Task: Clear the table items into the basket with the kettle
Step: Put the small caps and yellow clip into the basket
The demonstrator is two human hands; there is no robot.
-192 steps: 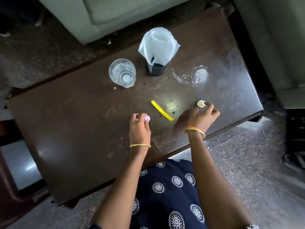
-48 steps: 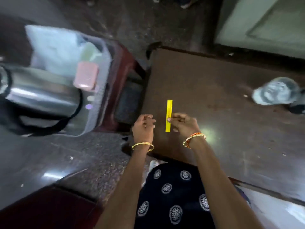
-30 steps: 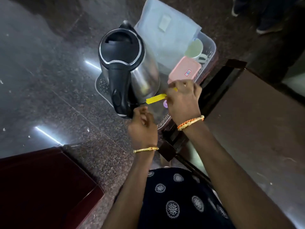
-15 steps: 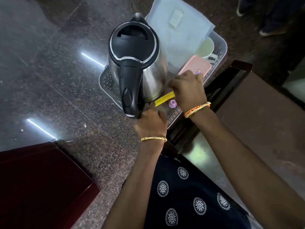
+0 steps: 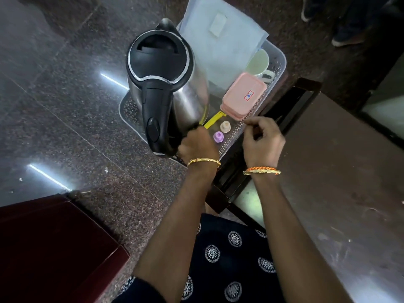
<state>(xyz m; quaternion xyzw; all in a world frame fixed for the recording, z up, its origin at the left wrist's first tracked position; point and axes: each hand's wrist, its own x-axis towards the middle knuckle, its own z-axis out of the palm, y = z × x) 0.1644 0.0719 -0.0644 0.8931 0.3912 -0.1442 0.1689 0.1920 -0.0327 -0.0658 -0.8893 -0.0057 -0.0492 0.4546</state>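
The clear plastic basket (image 5: 281, 61) stands on the floor left of the brown table (image 5: 341, 162). A steel kettle with a black lid and handle (image 5: 161, 68) fills its left side. A yellow strip (image 5: 213, 121), a purple cap (image 5: 218, 136) and a cream cap (image 5: 225, 126) lie on the basket floor beside the kettle. My left hand (image 5: 197, 146) is low in the basket at the strip's near end, its fingers hidden. My right hand (image 5: 261, 141) hovers over the basket's near rim, fingers loosely apart and holding nothing.
In the basket also sit a pink lidded box (image 5: 243, 96), a white bag (image 5: 223, 38) and a pale cup (image 5: 258, 63). A dark red piece of furniture (image 5: 43, 248) is at lower left. A person's shoes (image 5: 345, 38) show at top right.
My right hand has let go of the yellow strip, which now lies in the basket, and has drawn back toward the rim. A cream cap now lies next to the purple one.
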